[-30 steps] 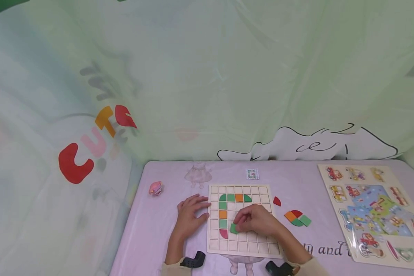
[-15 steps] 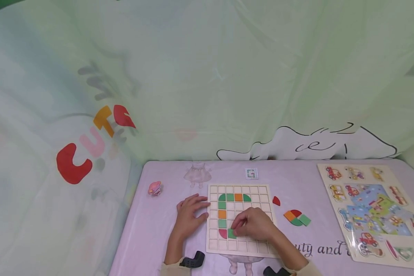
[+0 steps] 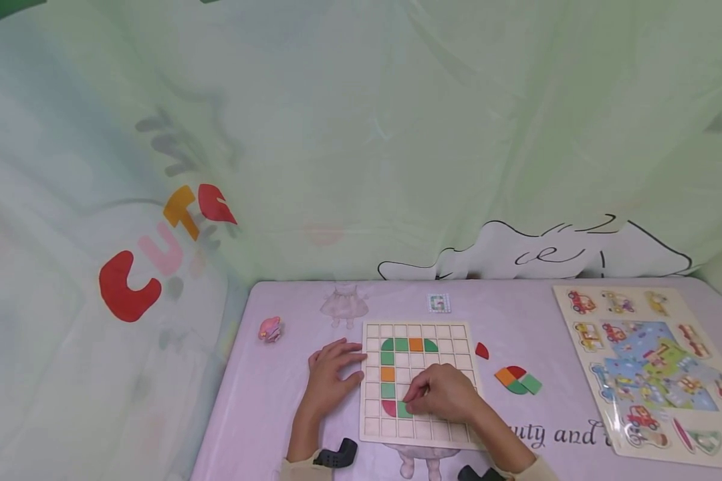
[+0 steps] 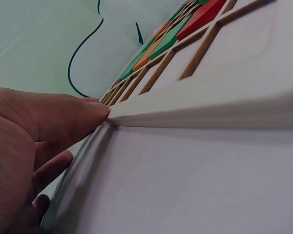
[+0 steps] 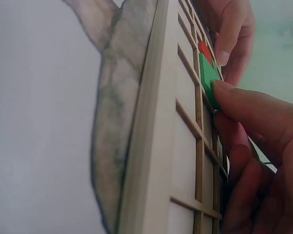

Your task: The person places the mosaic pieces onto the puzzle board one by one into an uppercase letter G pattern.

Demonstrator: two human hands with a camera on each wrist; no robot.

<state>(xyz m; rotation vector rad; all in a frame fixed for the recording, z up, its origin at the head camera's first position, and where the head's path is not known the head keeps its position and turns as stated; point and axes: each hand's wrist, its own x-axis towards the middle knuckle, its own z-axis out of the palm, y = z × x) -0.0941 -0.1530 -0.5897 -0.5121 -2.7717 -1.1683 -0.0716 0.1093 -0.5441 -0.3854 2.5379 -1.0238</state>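
A wooden grid board (image 3: 373, 425) lies on the table, with green and orange tiles and a red quarter-round tile (image 3: 388, 407) set in its cells. My right hand (image 3: 445, 393) pinches a green square tile (image 3: 404, 411) at the cell just right of the red one. In the right wrist view, the thumb presses that green tile's edge (image 5: 208, 78), and the tile looks a little raised. My left hand (image 3: 332, 371) rests at the board's left edge with fingers spread. Its thumb (image 4: 95, 111) touches the board's side in the left wrist view.
Right of the board lie a loose red quarter tile (image 3: 482, 351) and a cluster of tiles (image 3: 509, 378). A small pattern card (image 3: 438, 303) sits behind it. At left is a pink trinket (image 3: 271, 329); at far right, a vehicle puzzle board (image 3: 632, 454).
My right hand has brought the green square tile slightly left and down, to the cell beside the red tile; it has barely moved since half a second ago. My left hand stays put.
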